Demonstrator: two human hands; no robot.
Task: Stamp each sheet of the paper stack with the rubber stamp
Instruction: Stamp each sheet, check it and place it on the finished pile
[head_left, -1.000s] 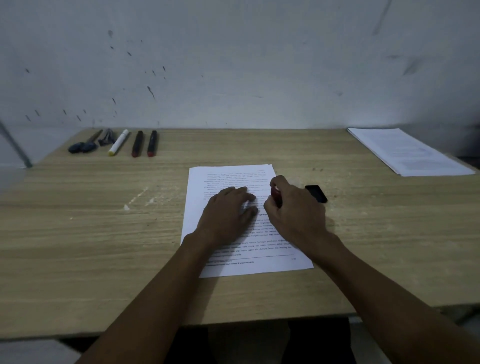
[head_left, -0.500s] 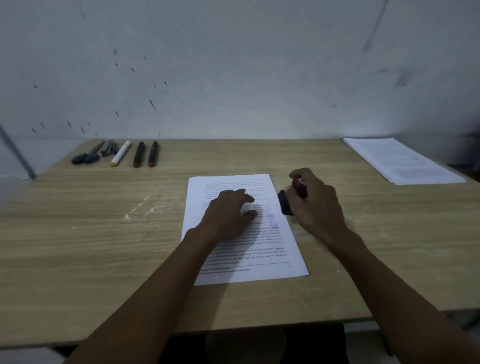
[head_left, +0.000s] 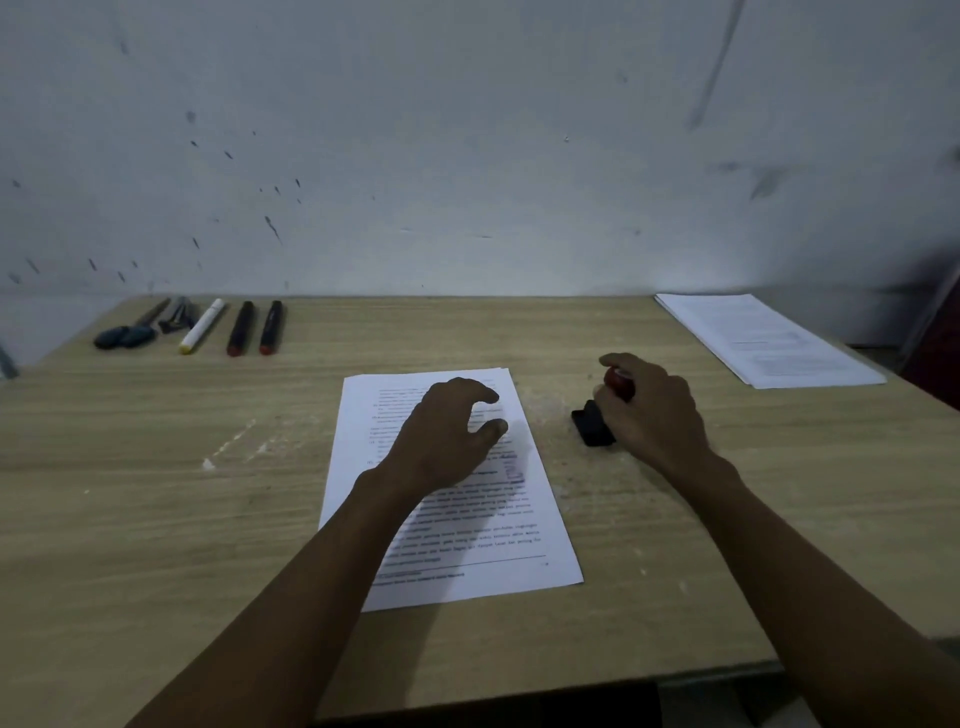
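A white printed paper stack lies in the middle of the wooden table. A faint purple stamp mark shows near its right edge. My left hand hovers over the upper part of the top sheet, fingers loosely curled, thumb apart, holding nothing. My right hand grips the rubber stamp by its red knob, to the right of the stack. The stamp's black base sits on or just above the table beside the paper.
A second pile of printed sheets lies at the table's back right corner. At the back left are a blue-handled tool, a white marker and two dark red-capped markers. A wall stands behind the table.
My right hand has carried the stamp off the sheet to the right, leaving a mark on the paper. My left hand has lifted from flat on the page and its fingers have curled.
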